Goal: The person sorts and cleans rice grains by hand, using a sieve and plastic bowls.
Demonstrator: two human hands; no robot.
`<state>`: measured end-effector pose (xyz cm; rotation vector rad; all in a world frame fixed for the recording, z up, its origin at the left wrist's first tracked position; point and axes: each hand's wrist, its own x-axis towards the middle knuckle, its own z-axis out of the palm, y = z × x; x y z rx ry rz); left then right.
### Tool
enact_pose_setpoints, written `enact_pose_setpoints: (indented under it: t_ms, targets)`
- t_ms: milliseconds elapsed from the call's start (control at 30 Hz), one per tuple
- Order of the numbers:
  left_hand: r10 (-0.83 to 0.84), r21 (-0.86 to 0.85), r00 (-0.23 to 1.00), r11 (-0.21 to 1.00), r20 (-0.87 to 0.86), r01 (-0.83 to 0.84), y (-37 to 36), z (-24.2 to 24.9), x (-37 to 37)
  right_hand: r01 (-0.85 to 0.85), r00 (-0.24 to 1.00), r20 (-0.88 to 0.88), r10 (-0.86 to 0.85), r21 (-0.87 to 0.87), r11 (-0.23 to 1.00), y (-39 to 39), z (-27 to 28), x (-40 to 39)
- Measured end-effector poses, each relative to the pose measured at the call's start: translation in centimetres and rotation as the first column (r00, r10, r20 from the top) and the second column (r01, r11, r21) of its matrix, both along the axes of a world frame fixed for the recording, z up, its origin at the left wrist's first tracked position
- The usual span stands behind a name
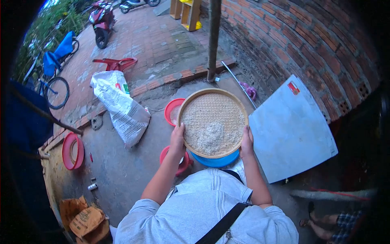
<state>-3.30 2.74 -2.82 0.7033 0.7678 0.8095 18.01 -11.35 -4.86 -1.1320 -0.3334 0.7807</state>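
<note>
A round woven winnowing basket (191,97) is held out in front of me, level or nearly so. Pale grains that look like rice (212,133) cover its bottom, heaped whitest toward the near side. My left hand (177,138) grips the rim at the left, and my right hand (246,142) grips it at the right. Below the basket, partly hidden by it, are a blue basin (217,162), a red basin (170,109) with pale contents beyond my left hand, and another red basin (187,162) beside my left forearm.
A white printed sack (122,107) lies left, near a red plastic stool (115,64). A large white panel (290,134) rests at right by the brick wall (321,53). A pole (213,40) stands ahead. Another person's legs (325,227) show at lower right.
</note>
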Motion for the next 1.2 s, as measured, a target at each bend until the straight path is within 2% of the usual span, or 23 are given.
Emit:
enact_pose_setpoints:
  t_ms: [33,67,100,133,167,200,233,267,300,333,400,467,533,667,700,733,833,933,967,1033,1067,1133,1200]
  targets:
    - [0.067,-0.009,0.997,0.998,0.028,-0.067,-0.5,-0.2,-0.1,0.045,0.953,0.303,-0.012,-0.105,0.993,0.3,0.4,0.2]
    - [0.092,-0.020,0.995,0.996,0.036,-0.091,-0.8,-0.3,-0.3,0.022,0.950,0.311,0.015,-0.115,0.993,0.4,0.7,0.4]
    - [0.129,-0.026,0.990,0.991,0.051,-0.128,-1.1,-0.5,-0.6,0.197,0.585,0.811,0.008,-0.151,0.969,0.6,3.1,-0.1]
    - [0.168,-0.030,0.983,0.986,0.069,-0.166,-1.4,-0.6,-0.9,0.344,-0.010,0.998,0.066,-0.058,0.937,0.8,5.6,-0.7]
    - [0.196,-0.040,0.977,0.980,0.083,-0.193,-1.8,-0.6,-1.1,0.272,-0.151,0.976,0.160,-0.114,0.956,1.0,7.8,-1.5]
    - [0.238,-0.059,0.967,0.971,0.092,-0.233,-2.0,-0.4,-1.6,0.246,-0.165,0.973,0.159,-0.115,0.962,1.5,8.5,-2.0]
    - [0.275,-0.076,0.957,0.960,0.090,-0.269,-2.4,-0.3,-2.3,-0.048,-0.071,0.940,0.334,-0.338,0.940,1.9,8.9,-2.7]
    - [0.293,-0.075,0.952,0.955,0.083,-0.287,-2.8,0.0,-3.1,-0.349,-0.032,0.856,0.515,-0.493,0.797,2.1,9.0,-3.5]
    - [0.349,-0.083,0.935,0.935,0.059,-0.344,-3.1,0.4,-3.8,-0.382,-0.189,0.898,0.397,-0.440,0.813,2.5,8.7,-4.1]
    - [0.406,-0.087,0.913,0.912,0.039,-0.401,-3.1,0.8,-4.5,-0.400,-0.194,0.902,0.385,-0.432,0.809,3.1,8.4,-4.7]
    - [0.487,-0.092,0.871,0.872,0.061,-0.481,-2.4,-0.8,-6.1,-0.598,-0.154,0.856,0.494,-0.478,0.643,4.7,8.1,-6.1]
    - [0.575,-0.111,0.815,0.817,0.077,-0.566,-2.6,-0.9,-7.8,-0.643,-0.119,0.888,0.445,-0.410,0.646,6.0,8.3,-8.2]
    - [0.659,-0.089,0.752,0.748,-0.015,-0.657,-3.0,0.6,-9.4,-0.657,-0.240,0.868,0.435,-0.475,0.585,7.9,7.9,-9.7]
    - [0.737,-0.058,0.674,0.676,0.052,-0.734,-3.3,-1.0,-14.0,-0.732,-0.310,0.874,0.373,-0.470,0.493,10.6,8.3,-13.6]
    - [0.773,-0.076,0.634,0.634,0.026,-0.769,-3.8,0.0,-14.8,-0.786,-0.237,0.902,0.361,-0.396,0.474,10.9,8.9,-14.8]
    - [0.794,-0.082,0.607,0.607,0.027,-0.790,-3.9,-0.3,-15.7,-0.800,-0.254,0.900,0.355,-0.402,0.446,11.1,9.8,-15.7]
    - [0.858,-0.080,0.507,0.513,0.081,-0.855,-4.9,-0.6,-19.1,-0.845,-0.049,0.905,0.423,-0.263,0.465,12.1,11.5,-17.6]
    - [0.923,-0.043,0.381,0.383,0.048,-0.923,-6.4,0.5,-21.7,-0.817,0.056,0.904,0.424,-0.203,0.540,13.9,10.6,-17.1]
    - [0.936,-0.012,0.346,0.347,0.065,-0.938,-6.6,-0.6,-23.0,-0.826,0.038,0.903,0.429,-0.212,0.521,14.6,9.6,-16.6]
    - [0.958,0.010,0.286,0.286,0.037,-0.958,-7.9,-0.4,-24.8,-0.730,0.266,0.810,0.522,-0.184,0.658,15.8,6.9,-16.0]
    - [0.969,0.040,0.247,0.246,0.009,-0.968,-8.5,-0.2,-25.6,-0.740,0.254,0.808,0.531,-0.192,0.645,16.2,5.6,-15.8]
    - [0.973,0.015,0.228,0.228,0.012,-0.973,-9.8,-0.6,-27.4,-0.651,0.173,0.719,0.673,-0.430,0.626,16.5,3.1,-15.7]
    - [0.986,0.059,0.150,0.154,-0.067,-0.986,-10.9,-1.0,-29.0,-0.662,0.046,0.689,0.724,-0.522,0.538,18.1,-4.2,-15.6]
